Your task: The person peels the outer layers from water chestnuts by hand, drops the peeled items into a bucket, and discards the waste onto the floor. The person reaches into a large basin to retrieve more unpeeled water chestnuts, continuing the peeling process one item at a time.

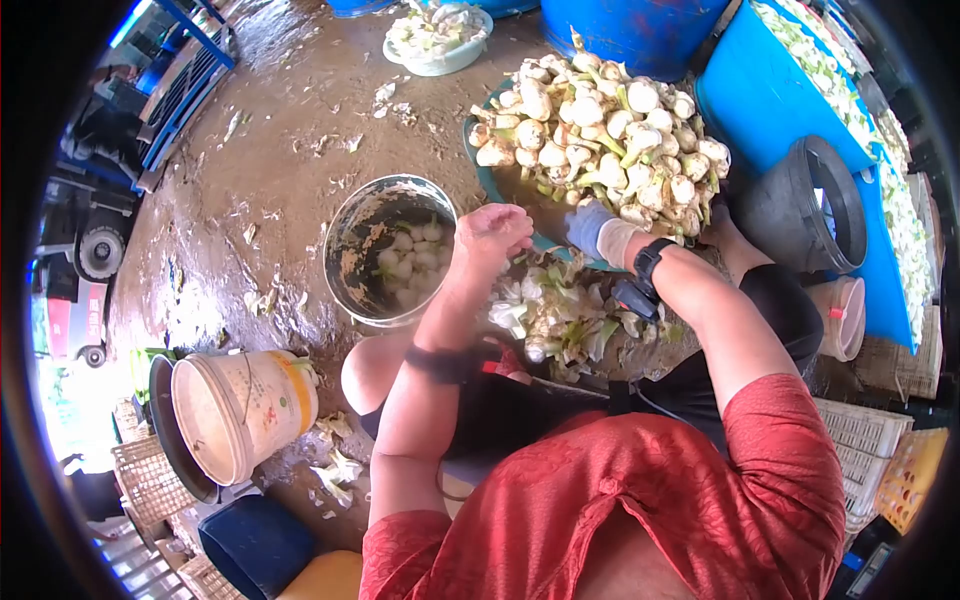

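My left hand (pixel 493 231), bare and a little blurred, hangs above the right rim of a bucket (pixel 337 283). Its fingers are curled closed, and anything inside them is hidden. Pale trimmed bulbs (pixel 412 262) lie in the bucket. My right hand (pixel 590 232) wears a blue glove and is at the near edge of a wide green basin (pixel 490 185). Its fingers look curled too; what they grip cannot be made out. Heaped in the basin are white garlic-like bulbs (pixel 600 130) with short stalks. Peeled skins and leaves (pixel 560 310) lie on the floor below my hands.
A bowl of white pieces (pixel 440 60) stands at the back. Blue tubs (pixel 780 90) and a black bucket (pixel 790 210) are at the right. On the left, a white bucket (pixel 240 410) lies tipped. The wet, muddy floor (pixel 270 190) is littered with scraps. Plastic crates (pixel 860 450) stand lower right.
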Action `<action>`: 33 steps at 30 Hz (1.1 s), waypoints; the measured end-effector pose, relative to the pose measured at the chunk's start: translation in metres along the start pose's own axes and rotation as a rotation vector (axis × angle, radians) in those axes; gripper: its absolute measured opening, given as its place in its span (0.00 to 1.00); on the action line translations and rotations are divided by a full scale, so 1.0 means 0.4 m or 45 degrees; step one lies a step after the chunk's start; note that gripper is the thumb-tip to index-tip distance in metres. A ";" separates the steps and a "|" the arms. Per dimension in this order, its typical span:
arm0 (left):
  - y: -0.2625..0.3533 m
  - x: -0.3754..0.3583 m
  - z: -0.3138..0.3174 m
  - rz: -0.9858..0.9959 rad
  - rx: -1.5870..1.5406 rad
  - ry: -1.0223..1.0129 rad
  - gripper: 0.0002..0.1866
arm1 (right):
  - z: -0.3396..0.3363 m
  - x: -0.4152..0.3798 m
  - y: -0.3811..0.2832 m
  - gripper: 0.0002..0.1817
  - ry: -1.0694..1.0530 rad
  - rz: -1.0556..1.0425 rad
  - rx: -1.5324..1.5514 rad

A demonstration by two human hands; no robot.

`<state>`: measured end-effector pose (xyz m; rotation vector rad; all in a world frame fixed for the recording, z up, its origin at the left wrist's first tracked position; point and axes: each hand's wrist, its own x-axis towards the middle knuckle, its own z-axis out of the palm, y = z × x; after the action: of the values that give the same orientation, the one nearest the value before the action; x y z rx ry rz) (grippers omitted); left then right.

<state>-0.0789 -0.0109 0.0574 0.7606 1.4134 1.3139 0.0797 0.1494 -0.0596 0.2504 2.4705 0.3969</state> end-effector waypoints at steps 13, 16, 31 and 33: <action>-0.023 0.020 0.038 -0.208 0.018 0.120 0.24 | -0.030 -0.078 0.048 0.08 0.937 0.435 2.593; -0.054 0.037 0.050 -0.323 -0.177 0.045 0.27 | -0.128 -0.146 0.002 0.08 1.142 0.197 3.271; -0.068 0.018 0.115 0.671 0.899 0.308 0.31 | -0.226 -0.169 -0.080 0.26 0.967 0.584 2.992; -0.083 0.025 0.114 0.542 0.675 0.297 0.32 | -0.234 -0.177 -0.074 0.21 0.859 0.696 2.997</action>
<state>-0.0329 0.0061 0.0281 1.3528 1.8951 1.3886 0.0767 0.0817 0.0408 1.7430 1.8347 -2.6499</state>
